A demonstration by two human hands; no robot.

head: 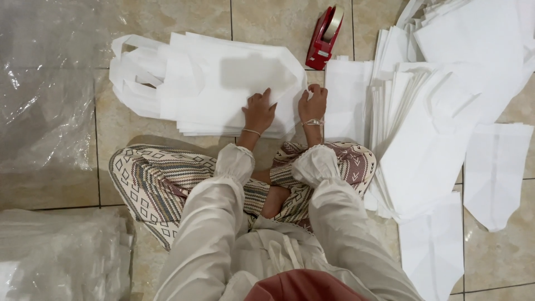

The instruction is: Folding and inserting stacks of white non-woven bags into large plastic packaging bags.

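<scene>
I sit cross-legged on a tiled floor. In front of me lies a stack of white handled bags (pixel 217 83), folded flat, handles pointing left. My left hand (pixel 258 110) rests palm down on the stack's near right part, fingers spread. My right hand (pixel 313 103) presses on the stack's right edge with fingers curled over it. Each wrist carries a thin bracelet. Neither hand lifts anything.
A red tape dispenser (pixel 325 37) stands on the floor just beyond the stack. Large fanned piles of white bags (pixel 429 128) fill the right side. Clear plastic sheeting (pixel 44 95) covers the left, with a plastic-wrapped bundle (pixel 61 256) at lower left.
</scene>
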